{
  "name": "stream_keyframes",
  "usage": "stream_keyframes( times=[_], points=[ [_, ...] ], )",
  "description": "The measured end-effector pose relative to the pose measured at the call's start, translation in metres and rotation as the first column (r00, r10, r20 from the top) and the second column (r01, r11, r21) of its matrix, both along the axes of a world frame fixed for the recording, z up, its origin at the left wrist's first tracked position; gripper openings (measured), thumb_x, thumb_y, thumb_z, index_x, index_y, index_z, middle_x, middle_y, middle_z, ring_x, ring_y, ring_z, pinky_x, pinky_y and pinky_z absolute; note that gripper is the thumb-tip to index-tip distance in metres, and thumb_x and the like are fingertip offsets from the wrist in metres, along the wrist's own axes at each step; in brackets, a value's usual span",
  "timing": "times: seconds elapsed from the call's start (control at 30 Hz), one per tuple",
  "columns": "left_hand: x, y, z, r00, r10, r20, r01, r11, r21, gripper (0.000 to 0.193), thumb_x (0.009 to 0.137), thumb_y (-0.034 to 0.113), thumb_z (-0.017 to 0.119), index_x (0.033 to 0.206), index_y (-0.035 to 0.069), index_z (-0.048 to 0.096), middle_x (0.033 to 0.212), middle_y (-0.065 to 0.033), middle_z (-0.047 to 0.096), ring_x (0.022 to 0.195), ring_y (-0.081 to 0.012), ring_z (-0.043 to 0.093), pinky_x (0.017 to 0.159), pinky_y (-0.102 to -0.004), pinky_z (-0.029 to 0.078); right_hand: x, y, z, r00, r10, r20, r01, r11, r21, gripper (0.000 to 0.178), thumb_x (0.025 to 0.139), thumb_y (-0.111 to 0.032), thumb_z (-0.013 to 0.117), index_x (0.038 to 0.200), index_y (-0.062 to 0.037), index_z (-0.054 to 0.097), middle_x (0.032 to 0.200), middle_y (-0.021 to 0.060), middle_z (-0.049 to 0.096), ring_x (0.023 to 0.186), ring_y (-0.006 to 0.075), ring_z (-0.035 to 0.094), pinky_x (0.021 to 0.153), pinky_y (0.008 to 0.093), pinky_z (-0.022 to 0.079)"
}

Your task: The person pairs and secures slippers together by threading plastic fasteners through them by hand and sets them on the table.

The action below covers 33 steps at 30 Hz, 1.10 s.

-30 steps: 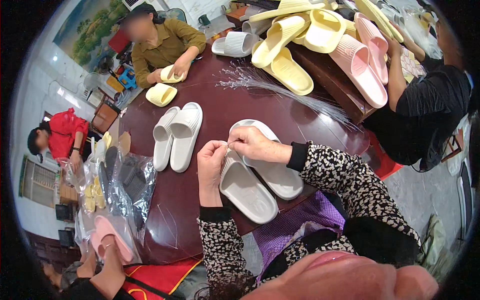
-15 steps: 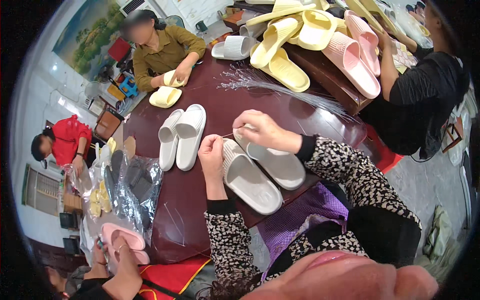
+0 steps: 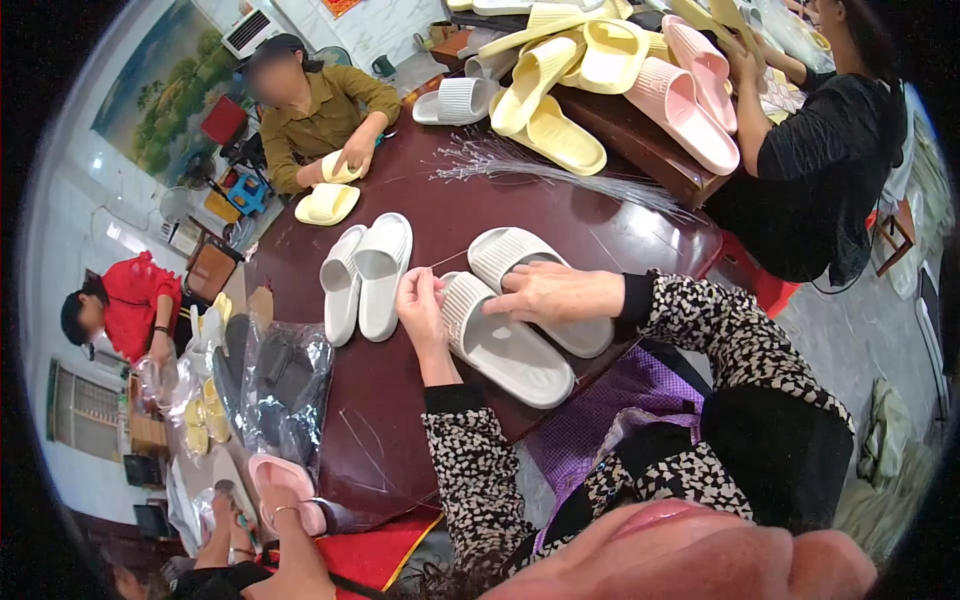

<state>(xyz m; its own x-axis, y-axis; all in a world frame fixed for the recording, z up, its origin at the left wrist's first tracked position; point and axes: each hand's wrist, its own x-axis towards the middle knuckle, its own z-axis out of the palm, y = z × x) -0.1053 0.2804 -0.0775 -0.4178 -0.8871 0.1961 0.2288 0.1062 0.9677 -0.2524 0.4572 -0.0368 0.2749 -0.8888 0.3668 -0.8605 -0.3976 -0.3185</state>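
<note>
In front of me a pair of light grey slide slippers stands on the table: the nearer slipper and its mate beside it. My left hand is closed in a pinch at the strap of the nearer one. A thin plastic strand runs from its fingertips toward the mate's strap. Lying over the openings of both slippers, my right hand has its fingers stretched out, one toward the nearer strap. Some of its fingertips are hidden inside the slippers.
Another grey slipper pair stands to the left. Behind lies a bundle of thin plastic strands beside piled yellow and pink slippers. Across the table a co-worker handles yellow slippers; another co-worker is at right.
My right hand has come down from the toe end of the straps to the slippers' openings, its fingers now stretched out. My left hand keeps its pinch by the nearer strap.
</note>
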Motion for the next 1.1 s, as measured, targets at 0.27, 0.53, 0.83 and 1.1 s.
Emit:
stream_keyframes(
  times=[0.27, 0.53, 0.83, 1.1],
  points=[
    [-0.003, -0.001, -0.006, 0.996, 0.029, -0.088, -0.035, 0.998, -0.061, 0.009, 0.092, 0.01, 0.054, 0.094, 0.003, 0.059, 0.074, 0.0008, 0.057, 0.058, -0.0029, 0.046, 0.053, -0.0173, 0.038, 0.0, -0.021, -0.022, 0.994, -0.094, -0.058, 0.097, 0.994, 0.054, 0.021, 0.084, -0.017, 0.054, 0.096, -0.0001, 0.057, 0.081, 0.0179, 0.06, 0.084, 0.0315, 0.059, 0.075, 0.0406, 0.047],
    [0.005, -0.01, -0.006, 0.961, 0.264, -0.083, -0.26, 0.964, 0.056, 0.014, 0.093, 0.012, 0.051, 0.102, 0.002, 0.056, 0.079, -0.0015, 0.059, 0.057, -0.0047, 0.049, 0.052, -0.0187, 0.042, -0.041, 0.008, 0.014, 0.976, -0.206, -0.07, 0.177, 0.939, -0.294, 0.019, 0.079, -0.009, 0.058, 0.092, 0.0042, 0.058, 0.081, 0.0164, 0.062, 0.08, 0.0299, 0.061, 0.072, 0.0373, 0.05],
    [0.006, -0.014, -0.017, 0.969, 0.245, -0.005, -0.245, 0.969, 0.032, 0.017, 0.093, 0.015, 0.053, 0.104, 0.002, 0.054, 0.077, -0.0017, 0.059, 0.055, -0.0045, 0.049, 0.051, -0.018, 0.041, -0.168, 0.045, 0.121, 0.727, -0.677, -0.112, 0.582, 0.696, -0.421, 0.013, 0.079, -0.003, 0.057, 0.091, 0.0033, 0.059, 0.083, 0.0177, 0.062, 0.075, 0.0304, 0.061, 0.066, 0.0366, 0.05],
    [0.007, -0.013, -0.025, 0.977, 0.205, 0.06, -0.206, 0.978, 0.021, 0.018, 0.092, 0.015, 0.054, 0.104, 0.002, 0.053, 0.077, -0.0013, 0.058, 0.057, -0.0044, 0.049, 0.051, -0.0177, 0.04, -0.345, 0.04, 0.177, 0.626, -0.759, -0.178, 0.579, 0.606, -0.546, 0.012, 0.089, -0.007, 0.05, 0.094, -0.0031, 0.06, 0.073, 0.0007, 0.053, 0.064, 0.0116, 0.052, 0.06, 0.0267, 0.046]
  ],
)
